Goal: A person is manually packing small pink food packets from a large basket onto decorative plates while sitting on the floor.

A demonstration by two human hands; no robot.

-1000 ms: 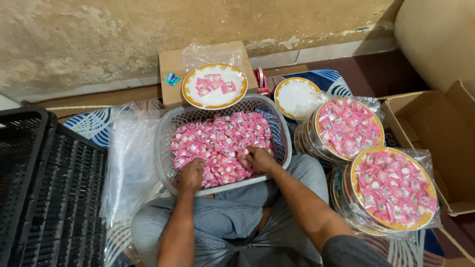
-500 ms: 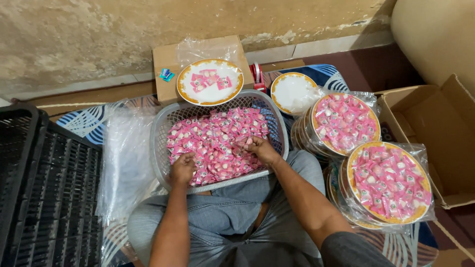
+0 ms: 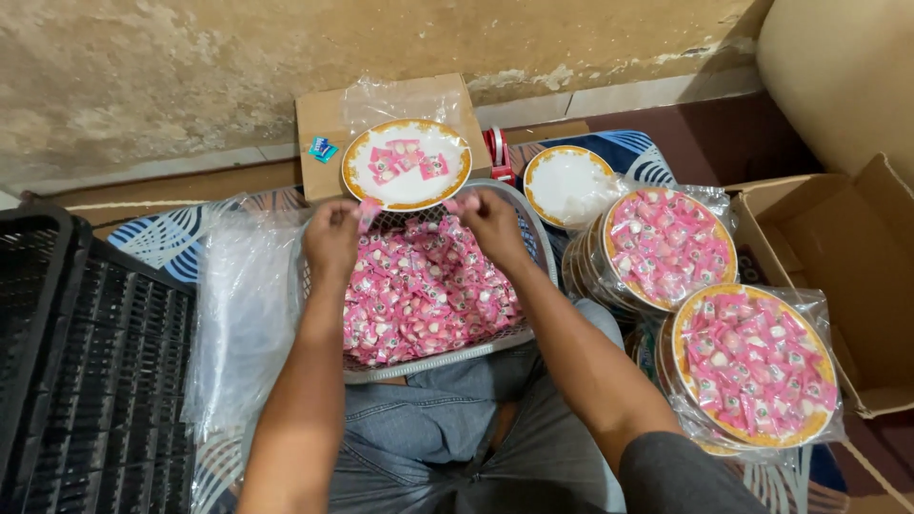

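A grey plastic basket [image 3: 533, 228] on my lap holds a heap of pink wrapped candies [image 3: 419, 295]. Beyond it a white plate with an orange rim [image 3: 407, 164] rests on a cardboard box and carries a few pink candies. My left hand [image 3: 331, 238] is raised over the basket's far left edge, closed on pink candies, close to the plate's near rim. My right hand [image 3: 491, 221] is over the basket's far edge, also closed on pink candies, just right of the plate.
Two bagged plates full of pink candies [image 3: 668, 245] [image 3: 752, 362] stack at the right, with an empty orange-rimmed plate [image 3: 568, 183] behind. Clear plastic bags [image 3: 243, 314] lie at left beside a black crate [image 3: 86, 362]. An open cardboard box [image 3: 838, 257] stands far right.
Both hands lifted out of the candy heap with candies and moved forward toward the plate on the box.
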